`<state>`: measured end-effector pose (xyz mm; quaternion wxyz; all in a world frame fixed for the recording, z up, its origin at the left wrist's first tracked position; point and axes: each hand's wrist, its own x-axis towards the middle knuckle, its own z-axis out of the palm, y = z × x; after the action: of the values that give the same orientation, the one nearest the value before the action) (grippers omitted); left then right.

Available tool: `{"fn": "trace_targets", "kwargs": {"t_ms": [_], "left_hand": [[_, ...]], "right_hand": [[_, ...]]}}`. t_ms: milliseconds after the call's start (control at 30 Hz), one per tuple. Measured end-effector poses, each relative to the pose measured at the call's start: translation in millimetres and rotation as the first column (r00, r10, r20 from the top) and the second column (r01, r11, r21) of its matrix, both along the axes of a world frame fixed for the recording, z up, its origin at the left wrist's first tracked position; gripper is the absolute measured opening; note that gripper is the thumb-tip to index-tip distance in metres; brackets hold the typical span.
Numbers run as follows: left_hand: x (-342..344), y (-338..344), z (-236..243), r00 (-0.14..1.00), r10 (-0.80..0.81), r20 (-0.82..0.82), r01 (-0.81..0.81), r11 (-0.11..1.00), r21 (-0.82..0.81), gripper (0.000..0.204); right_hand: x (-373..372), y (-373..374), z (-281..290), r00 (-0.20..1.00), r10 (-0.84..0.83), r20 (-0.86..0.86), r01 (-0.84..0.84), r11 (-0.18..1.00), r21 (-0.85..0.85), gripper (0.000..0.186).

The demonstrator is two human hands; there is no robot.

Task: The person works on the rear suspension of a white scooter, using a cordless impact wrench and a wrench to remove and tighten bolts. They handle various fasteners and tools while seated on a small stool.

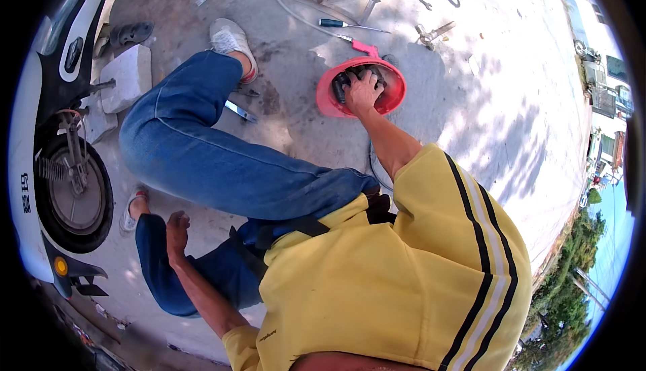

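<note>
1 hand (pixel 364 89) inside helmet rim (pixel 397 92), grip unclear

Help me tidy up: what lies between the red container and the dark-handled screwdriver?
In the head view, a pink tool lies between the red container and the screwdriver.

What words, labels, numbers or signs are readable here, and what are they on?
I won't copy any wording, only say where it stands.
White scooter: dark characters on the side panel.
Yellow shirt: tiny dark lettering, too small to read surely.
Distant street: any signs are too small and blurred to read.
</note>
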<state>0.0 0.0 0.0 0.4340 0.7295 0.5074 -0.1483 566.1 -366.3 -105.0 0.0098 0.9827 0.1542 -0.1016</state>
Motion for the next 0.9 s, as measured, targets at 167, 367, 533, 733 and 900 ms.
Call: {"fn": "trace_targets", "kwargs": {"t_ms": [167, 367, 533, 733, 900], "left_hand": [[-2, -11, 12, 0.999, 0.035, -0.006, -0.035, 0.999, 0.027, 0.047], [5, -7, 8, 0.999, 0.025, 0.039, -0.028, 0.997, 0.075, 0.047], [2, -8, 11, 0.999, 0.010, 0.039, -0.013, 0.997, 0.074, 0.047], [7, -4, 7, 1.000, 0.004, 0.018, -0.004, 0.999, 0.038, 0.047], [2, -3, 5, 0.996, -0.031, 0.085, 0.024, 0.997, 0.073, 0.047]], "right_hand": [[11, 2, -34, 0.998, -0.058, -0.010, 0.059, 0.997, 0.057, 0.026], [22, -36, -59, 0.995, 0.102, 0.021, -0.104, 0.985, 0.139, 0.020], [-35, -53, 15, 0.953, 0.257, 0.159, -0.291, 0.924, 0.250, 0.020], [-48, -91, 14, 0.998, 0.065, 0.010, -0.059, 0.812, 0.581, 0.017], [-45, -96, 4, 0.696, -0.213, -0.686, 0.717, 0.163, 0.678, 0.015]]}}
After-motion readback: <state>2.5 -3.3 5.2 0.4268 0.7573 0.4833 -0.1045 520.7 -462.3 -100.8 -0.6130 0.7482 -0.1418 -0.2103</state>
